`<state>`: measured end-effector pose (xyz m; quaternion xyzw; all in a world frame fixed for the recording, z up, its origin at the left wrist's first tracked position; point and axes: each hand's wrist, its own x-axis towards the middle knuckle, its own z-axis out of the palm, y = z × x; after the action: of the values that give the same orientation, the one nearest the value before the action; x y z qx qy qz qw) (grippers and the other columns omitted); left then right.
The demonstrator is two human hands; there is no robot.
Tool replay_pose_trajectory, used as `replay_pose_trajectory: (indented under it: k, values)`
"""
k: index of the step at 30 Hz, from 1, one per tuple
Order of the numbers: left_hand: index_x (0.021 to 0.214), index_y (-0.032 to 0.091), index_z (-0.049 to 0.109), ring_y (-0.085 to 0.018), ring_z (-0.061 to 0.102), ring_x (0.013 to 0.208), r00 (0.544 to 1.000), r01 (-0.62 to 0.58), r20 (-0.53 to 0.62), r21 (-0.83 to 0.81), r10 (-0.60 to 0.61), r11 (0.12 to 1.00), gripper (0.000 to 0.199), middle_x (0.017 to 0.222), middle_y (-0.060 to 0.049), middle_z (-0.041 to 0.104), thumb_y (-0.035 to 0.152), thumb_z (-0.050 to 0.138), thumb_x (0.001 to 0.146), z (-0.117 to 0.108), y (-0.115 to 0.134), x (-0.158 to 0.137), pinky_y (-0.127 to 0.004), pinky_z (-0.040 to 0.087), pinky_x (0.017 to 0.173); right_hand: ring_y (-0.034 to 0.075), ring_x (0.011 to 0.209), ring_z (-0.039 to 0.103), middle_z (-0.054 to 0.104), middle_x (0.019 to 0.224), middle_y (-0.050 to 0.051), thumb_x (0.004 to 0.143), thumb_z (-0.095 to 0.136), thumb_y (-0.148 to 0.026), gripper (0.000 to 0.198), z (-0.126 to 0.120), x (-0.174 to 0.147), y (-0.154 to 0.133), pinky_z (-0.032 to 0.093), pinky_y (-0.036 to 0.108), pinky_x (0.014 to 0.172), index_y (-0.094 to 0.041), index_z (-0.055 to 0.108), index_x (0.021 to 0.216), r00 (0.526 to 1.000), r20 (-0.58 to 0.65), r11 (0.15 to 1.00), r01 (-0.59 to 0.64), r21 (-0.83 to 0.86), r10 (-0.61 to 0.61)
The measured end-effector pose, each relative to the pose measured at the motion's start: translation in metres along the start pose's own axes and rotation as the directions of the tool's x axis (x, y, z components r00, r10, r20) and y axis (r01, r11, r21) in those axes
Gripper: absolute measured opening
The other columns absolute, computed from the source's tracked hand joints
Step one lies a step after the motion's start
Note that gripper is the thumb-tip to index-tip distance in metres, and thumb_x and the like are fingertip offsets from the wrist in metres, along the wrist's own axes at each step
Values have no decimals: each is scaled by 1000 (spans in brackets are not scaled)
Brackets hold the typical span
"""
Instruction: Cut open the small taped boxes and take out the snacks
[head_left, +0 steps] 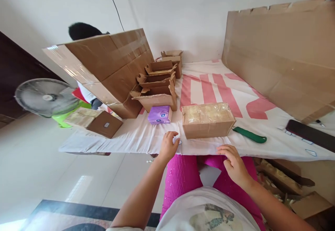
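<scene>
My left hand (169, 147) is at the table's front edge, fingers curved and thumb apart, with nothing visibly held. Beside its thumb lies a small blue-edged label (180, 142), partly covered. My right hand (232, 159) hovers by the edge, fingers loosely stretched and holding nothing I can see. Between and beyond both hands sits a closed cardboard box (209, 128) with clear tape over its top. A purple tissue pack (159, 115) stands just past my left hand. To the right of the box lies a green-handled tool (250, 135), its other end hidden by the box.
Several open cardboard boxes (155, 100) line up behind the purple pack. Tall cardboard panels (110, 67) flank the table. A taped box (104, 123) stands left; a dark phone-like object (311, 135) and loose labels lie right. A person's head (83, 31) shows behind the left panel.
</scene>
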<state>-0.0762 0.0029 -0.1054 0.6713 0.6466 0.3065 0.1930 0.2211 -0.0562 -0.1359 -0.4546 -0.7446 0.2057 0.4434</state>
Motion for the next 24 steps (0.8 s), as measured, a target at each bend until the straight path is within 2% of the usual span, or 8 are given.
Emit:
replay_pose_trajectory:
  k: [2, 5, 9, 13, 16, 18, 21, 24]
  values:
    - [90, 19, 65, -27, 55, 102, 1000, 18, 21, 48, -19, 999, 17, 97, -8, 61, 17, 66, 73, 0, -5, -6, -47, 43, 96, 20, 93, 62, 66, 100, 4, 68, 37, 1, 44, 8, -4, -6, 52, 38, 85, -24, 63, 93, 999, 31, 997, -30, 75, 28]
    - [81, 20, 65, -26, 55, 97, 997, 33, 63, 77, -38, 997, 12, 92, -6, 59, 16, 68, 71, -2, -5, -11, -45, 45, 93, 16, 76, 63, 65, 92, 4, 76, 36, -1, 39, 20, -2, -17, 54, 31, 71, -23, 63, 94, 993, 110, 984, -58, 166, 40]
    - [78, 20, 61, -23, 55, 91, 994, 47, 91, 70, -53, 996, 10, 87, -4, 60, 12, 64, 72, -3, -3, -9, -39, 46, 86, 17, 83, 63, 64, 90, 5, 87, 44, -10, 24, 32, 5, -32, 53, 30, 74, -22, 63, 96, 980, 197, 983, -46, 177, 10]
    - [75, 20, 55, -20, 56, 83, 993, 58, 103, 39, -62, 998, 12, 74, -1, 58, 9, 58, 73, -5, -7, -8, -34, 45, 78, 17, 77, 61, 61, 85, 3, 84, 59, -18, 12, 41, 11, -35, 52, 30, 71, -21, 62, 95, 973, 219, 983, -109, 151, 74]
    - [76, 20, 53, -17, 55, 75, 992, 64, 109, -3, -63, 998, 11, 72, 0, 57, 9, 54, 75, -7, -2, -17, -30, 45, 71, 16, 78, 60, 61, 85, 3, 85, 56, -17, 11, 48, 14, -34, 50, 30, 73, -22, 62, 93, 973, 217, 978, -119, 172, 80]
    - [79, 20, 52, -14, 55, 71, 990, 34, 139, -51, -27, 998, 8, 73, 1, 57, 12, 53, 77, -6, 8, -27, -28, 45, 69, 16, 76, 60, 60, 84, 2, 86, 56, -18, 12, 52, 16, -37, 50, 29, 72, -22, 62, 96, 973, 205, 972, -146, 186, 107]
    - [80, 21, 51, -13, 54, 69, 962, -52, 252, -197, 102, 979, 4, 74, 2, 57, 18, 53, 79, 1, 31, -44, -26, 45, 67, 14, 70, 58, 61, 81, 0, 81, 63, -20, 21, 54, 17, -46, 48, 27, 66, -21, 61, 101, 970, 196, 960, -186, 212, 145]
    - [80, 21, 51, -13, 55, 68, 918, -80, 344, -329, 198, 941, 2, 74, 2, 57, 23, 53, 80, 11, 47, -53, -26, 46, 66, 13, 64, 57, 61, 71, -2, 76, 65, -18, 7, 46, 18, -48, 46, 24, 62, -22, 62, 81, 970, 195, 965, -181, 192, 143]
